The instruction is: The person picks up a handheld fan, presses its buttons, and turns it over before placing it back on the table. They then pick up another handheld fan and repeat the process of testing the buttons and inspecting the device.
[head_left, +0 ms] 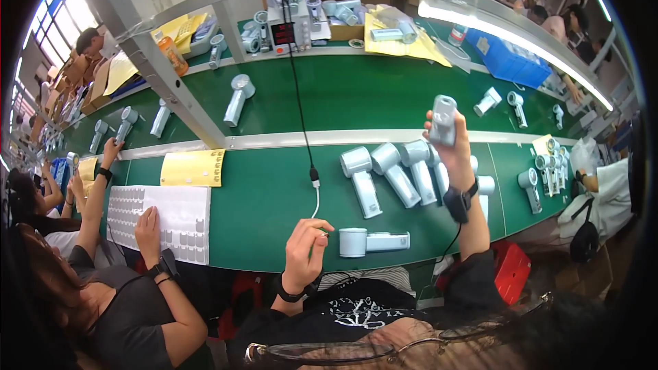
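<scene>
My right hand point(460, 147) is raised over the far side of the bench, its fingers wrapped round a pale blue handheld fan point(444, 120). The end of its handle points up. My left hand point(305, 253) is closed in a pinch at the near edge, on the end of a white charging cable point(317, 200); its tip is mostly hidden by the fingers. Just right of that hand, another pale blue fan point(373, 242) lies on its side. Beyond it several more fans point(361, 181) lie in a slanted row, partly behind my right forearm.
A black cord point(296, 75) hangs down to the white cable. At left, a co-worker's hand point(147, 229) rests on a white sheet of grey pads point(175, 212), near a yellow sheet point(192, 168). A metal post point(171, 85) and green conveyor point(356, 92) stand beyond; a blue crate point(510, 58) is far right.
</scene>
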Demonstrator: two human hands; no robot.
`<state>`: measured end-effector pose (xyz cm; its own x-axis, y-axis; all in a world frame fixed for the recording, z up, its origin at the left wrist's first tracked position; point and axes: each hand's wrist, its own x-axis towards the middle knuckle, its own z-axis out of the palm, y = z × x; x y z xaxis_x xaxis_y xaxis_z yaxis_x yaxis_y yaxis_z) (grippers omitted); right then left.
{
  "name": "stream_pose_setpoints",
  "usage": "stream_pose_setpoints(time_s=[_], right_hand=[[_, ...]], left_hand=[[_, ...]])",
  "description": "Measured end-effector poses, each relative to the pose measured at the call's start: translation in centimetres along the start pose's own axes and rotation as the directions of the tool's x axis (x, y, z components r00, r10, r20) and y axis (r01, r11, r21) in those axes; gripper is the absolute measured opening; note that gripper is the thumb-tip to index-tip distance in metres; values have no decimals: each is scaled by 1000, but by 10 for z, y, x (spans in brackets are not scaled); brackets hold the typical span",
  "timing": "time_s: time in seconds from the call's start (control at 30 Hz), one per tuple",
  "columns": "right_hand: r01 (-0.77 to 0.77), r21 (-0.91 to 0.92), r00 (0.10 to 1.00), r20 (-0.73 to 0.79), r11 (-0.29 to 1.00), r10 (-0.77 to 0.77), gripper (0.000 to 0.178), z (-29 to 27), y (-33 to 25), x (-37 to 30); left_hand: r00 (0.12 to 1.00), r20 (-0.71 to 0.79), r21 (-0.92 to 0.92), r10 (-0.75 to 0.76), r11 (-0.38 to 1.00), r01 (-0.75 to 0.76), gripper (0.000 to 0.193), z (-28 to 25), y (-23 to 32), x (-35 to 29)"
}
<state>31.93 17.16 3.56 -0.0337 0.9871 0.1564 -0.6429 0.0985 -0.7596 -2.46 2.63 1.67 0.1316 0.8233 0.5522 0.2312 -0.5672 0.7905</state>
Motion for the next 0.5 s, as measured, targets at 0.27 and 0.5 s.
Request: stream_pose_setpoints(time_s=[0.27, 0.5], right_hand=[[-303, -864, 923, -370, 403, -101, 78, -85, 24, 168], [-147, -744, 936, 107, -652, -334, 59, -49, 47, 155]], left_hand=[[998, -58, 118, -21, 993, 28, 19, -20, -9, -5], [997, -48, 129, -60, 989, 66, 17, -23, -21, -14]])
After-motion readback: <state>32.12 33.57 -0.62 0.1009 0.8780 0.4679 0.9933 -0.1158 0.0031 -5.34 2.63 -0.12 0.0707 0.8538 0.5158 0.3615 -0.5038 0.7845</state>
